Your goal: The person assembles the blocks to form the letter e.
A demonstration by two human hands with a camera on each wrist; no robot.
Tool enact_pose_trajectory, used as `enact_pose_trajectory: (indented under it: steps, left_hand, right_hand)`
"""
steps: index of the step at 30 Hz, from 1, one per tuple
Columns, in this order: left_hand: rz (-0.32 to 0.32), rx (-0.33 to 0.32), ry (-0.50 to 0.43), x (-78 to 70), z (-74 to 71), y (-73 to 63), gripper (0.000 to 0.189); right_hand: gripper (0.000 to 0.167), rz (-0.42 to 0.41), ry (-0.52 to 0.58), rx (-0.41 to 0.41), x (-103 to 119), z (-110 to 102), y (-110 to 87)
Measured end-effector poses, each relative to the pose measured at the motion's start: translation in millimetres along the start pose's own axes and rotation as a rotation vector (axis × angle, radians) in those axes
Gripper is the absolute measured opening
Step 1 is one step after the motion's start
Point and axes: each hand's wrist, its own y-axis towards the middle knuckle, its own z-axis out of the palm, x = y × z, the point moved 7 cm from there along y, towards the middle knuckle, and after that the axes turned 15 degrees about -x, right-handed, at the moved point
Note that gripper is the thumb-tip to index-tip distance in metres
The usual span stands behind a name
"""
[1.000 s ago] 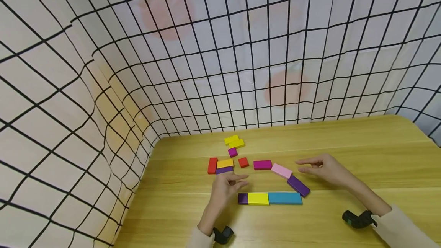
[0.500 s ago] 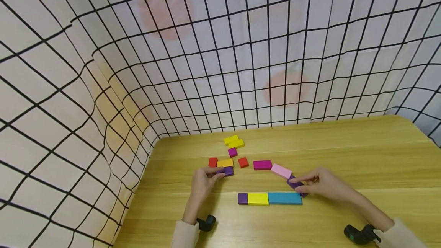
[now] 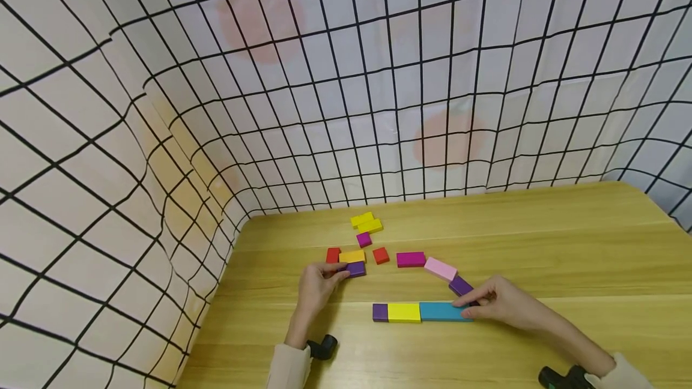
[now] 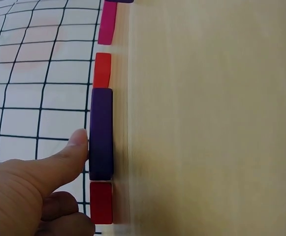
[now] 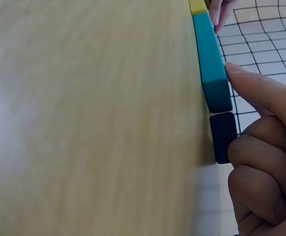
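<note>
Moved: right hand (image 3: 500, 302), from slanted purple block (image 3: 460, 286) to blue block (image 3: 440, 311). Left hand (image 3: 315, 286): at second purple block (image 3: 357, 269), orange block (image 3: 352, 256) just beyond. Both hands narrow (grip: cannot tell); blocks on tabletop (image 3: 567, 245).

The left hand (image 3: 318, 287) pinched the purple block (image 3: 357, 269) at its two o'clock, the orange block (image 3: 352, 256) right there at that block's twelve! Over the other side, the right hand (image 3: 500, 303) had the blue block (image 3: 439, 311) by its end at nine o'clock, the yellow block (image 3: 404, 313) flush at the blue's nine, a small purple block (image 3: 380, 313) next in line. At the right hand's ten stretched the slanting purple block (image 3: 460, 286), partly hidden, then pink block (image 3: 440, 269), then magenta block (image 3: 411, 259)!
</note>
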Motion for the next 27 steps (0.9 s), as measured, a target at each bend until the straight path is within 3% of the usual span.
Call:
enact_pose_trajectory:
  steps: [9, 19, 27]
  left_hand:
    - [0.05, 0.025, 0.018, -9.9, 8.1, -0.5, 0.019]
    - [0.043, 0.16, -0.076, -13.9, 24.0, -0.4, 0.025]
    - [0.017, 0.166, -0.09, -18.4, 30.6, -0.1, 0.025]
  right_hand:
    - [0.023, -0.015, -0.014, -0.008, 2, -1, -2.1]
    - [0.023, -0.031, -0.025, -0.018, 3, 1, -0.8]
    - [0.023, -0.003, -0.024, -0.027, 2, -1, -1.5]
